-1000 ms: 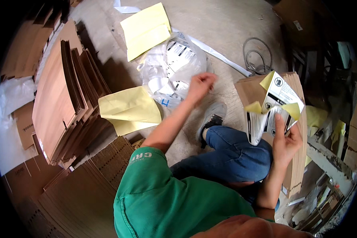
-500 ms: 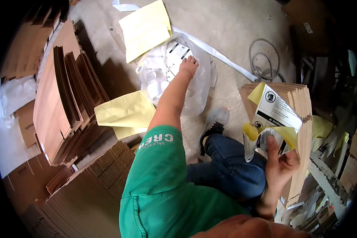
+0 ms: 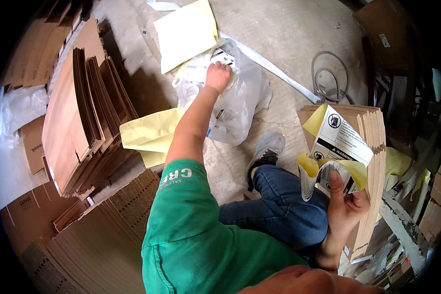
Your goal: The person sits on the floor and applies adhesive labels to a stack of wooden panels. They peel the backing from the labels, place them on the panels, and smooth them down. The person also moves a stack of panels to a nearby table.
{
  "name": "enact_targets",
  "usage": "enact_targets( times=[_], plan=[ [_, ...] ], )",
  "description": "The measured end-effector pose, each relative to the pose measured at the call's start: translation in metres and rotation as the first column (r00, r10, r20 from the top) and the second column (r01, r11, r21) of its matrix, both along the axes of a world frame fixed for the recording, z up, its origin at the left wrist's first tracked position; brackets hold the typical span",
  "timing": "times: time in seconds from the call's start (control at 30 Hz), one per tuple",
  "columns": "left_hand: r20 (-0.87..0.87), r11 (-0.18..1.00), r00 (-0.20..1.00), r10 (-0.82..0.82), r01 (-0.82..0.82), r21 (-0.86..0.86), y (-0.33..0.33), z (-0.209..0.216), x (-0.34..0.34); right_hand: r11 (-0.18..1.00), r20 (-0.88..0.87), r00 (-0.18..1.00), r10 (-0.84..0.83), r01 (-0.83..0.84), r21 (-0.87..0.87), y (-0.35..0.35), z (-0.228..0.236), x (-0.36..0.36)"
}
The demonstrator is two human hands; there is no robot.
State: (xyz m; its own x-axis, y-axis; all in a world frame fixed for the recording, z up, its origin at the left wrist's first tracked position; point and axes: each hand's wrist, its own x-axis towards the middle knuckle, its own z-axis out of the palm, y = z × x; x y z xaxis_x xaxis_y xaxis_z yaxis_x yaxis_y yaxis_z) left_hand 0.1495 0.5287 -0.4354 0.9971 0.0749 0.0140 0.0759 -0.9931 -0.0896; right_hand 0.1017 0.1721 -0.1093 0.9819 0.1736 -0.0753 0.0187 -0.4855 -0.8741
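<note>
My left hand (image 3: 218, 76) reaches into the mouth of a clear plastic bag (image 3: 245, 90) on the floor. Its fingers are curled closed beside a white printed label sheet (image 3: 223, 57) in the bag. What they grip, if anything, is hidden. On the right, my right hand (image 3: 345, 203) pinches a white warning label sheet (image 3: 343, 136) between thumb and fingers. This sheet has black print and a yellow backing that curls over near the thumb. It lies across the top of a stack of brown boards (image 3: 372, 176).
Yellow paper sheets (image 3: 186, 36) lie beyond and left of the bag. A white strip (image 3: 274, 68) and a coiled grey cable (image 3: 330, 78) rest on the concrete floor. Curved wooden panels (image 3: 68, 122) and stacked cardboard (image 3: 103, 235) stand at the left. Scrap pieces (image 3: 402, 225) lie at the right.
My left hand has gone from fingers spread on the label sheet to curled fingers, shifting slightly left and up. The bag has shifted and crumpled. My right hand stays on its label sheet.
</note>
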Motion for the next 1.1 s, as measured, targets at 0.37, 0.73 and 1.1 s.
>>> enact_targets(
  times=[0.37,0.73,1.1],
  plan=[
    [0.239,0.665,0.842,0.484,-0.176,-0.725,-0.005,0.016,0.051,0.999,-0.005,1.0,0.007,-0.007,0.037,-0.002,0.0,-0.002],
    [-0.322,0.957,0.941,-0.107,0.009,-0.291,-0.033,-0.011,0.013,0.999,-0.023,0.999,0.037,-0.037,0.016,-0.004,-0.002,-0.002],
    [-0.282,0.927,0.95,-0.136,0.021,-0.375,-0.03,-0.027,0.002,0.999,-0.033,0.999,0.043,-0.042,0.012,-0.001,0.0,-0.002]
  ],
)
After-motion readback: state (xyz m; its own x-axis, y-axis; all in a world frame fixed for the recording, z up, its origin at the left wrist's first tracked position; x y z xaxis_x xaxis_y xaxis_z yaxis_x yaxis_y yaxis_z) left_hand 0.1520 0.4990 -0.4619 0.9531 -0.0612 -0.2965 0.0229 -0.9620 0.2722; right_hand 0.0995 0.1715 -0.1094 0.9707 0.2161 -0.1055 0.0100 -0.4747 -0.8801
